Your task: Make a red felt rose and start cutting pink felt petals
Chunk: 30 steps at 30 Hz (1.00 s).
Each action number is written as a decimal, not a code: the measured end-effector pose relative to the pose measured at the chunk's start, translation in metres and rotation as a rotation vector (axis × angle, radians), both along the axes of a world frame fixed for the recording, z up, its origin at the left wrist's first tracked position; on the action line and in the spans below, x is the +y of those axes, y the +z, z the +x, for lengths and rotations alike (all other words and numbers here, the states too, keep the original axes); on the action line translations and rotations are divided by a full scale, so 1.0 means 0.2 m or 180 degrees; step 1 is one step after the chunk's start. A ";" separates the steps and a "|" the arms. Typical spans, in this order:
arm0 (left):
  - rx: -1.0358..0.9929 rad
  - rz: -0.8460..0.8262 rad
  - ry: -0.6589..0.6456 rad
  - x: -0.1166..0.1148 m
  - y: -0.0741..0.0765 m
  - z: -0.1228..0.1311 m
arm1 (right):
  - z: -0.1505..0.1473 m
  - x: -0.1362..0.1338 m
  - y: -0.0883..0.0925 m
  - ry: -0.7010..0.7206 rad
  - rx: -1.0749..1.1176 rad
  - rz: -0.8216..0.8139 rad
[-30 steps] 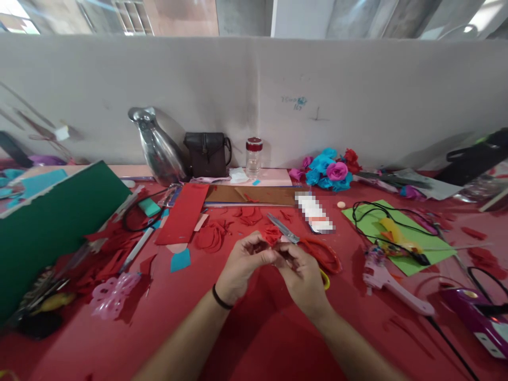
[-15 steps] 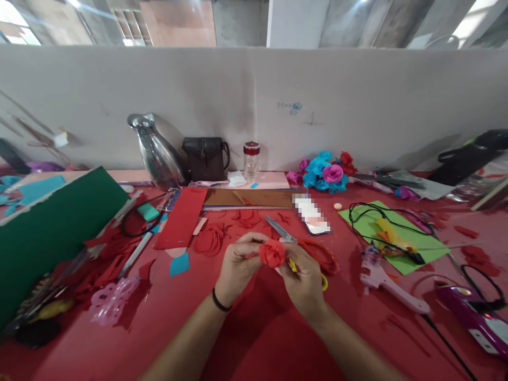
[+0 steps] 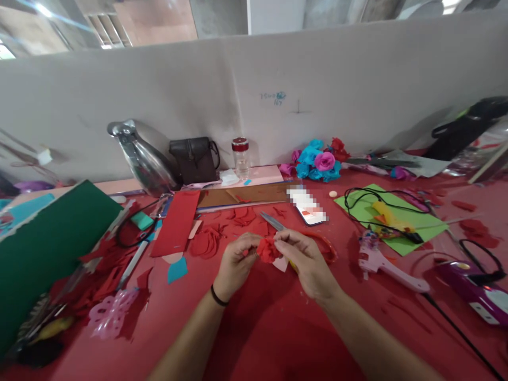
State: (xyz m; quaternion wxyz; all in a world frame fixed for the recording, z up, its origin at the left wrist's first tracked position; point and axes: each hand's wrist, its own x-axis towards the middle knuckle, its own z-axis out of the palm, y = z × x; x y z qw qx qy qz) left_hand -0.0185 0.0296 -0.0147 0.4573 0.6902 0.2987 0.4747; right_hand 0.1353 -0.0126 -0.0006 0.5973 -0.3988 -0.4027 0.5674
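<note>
A small red paper flower (image 3: 266,249) is pinched between both hands above the red table (image 3: 254,328). My left hand (image 3: 235,263), with a black band at the wrist, is closed on the flower's left side. From the right, my right hand (image 3: 307,259) pinches its upper edge with thumb and fingertips. Scissors (image 3: 273,222) with red-orange handles lie just behind the hands. Cut red petals (image 3: 206,241) are strewn to the left of them.
A green sheet (image 3: 47,248) lies at left and a red strip (image 3: 174,222) beside it. A pink glue gun (image 3: 381,262), black cords and lime paper (image 3: 397,222) are at right. A phone (image 3: 307,206), finished paper flowers (image 3: 317,161), a jar (image 3: 240,156), a bag (image 3: 192,159) and a silver vase (image 3: 138,159) stand behind.
The flower has turned between my fingers, and my right hand now pinches its top edge. The view has swung slightly left and tilted.
</note>
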 end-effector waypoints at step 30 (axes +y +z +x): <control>-0.1216 -0.1848 -0.0796 -0.04 -0.08 0.07 | 0.01 0.00 0.04 -0.0108 -0.0210 -0.0102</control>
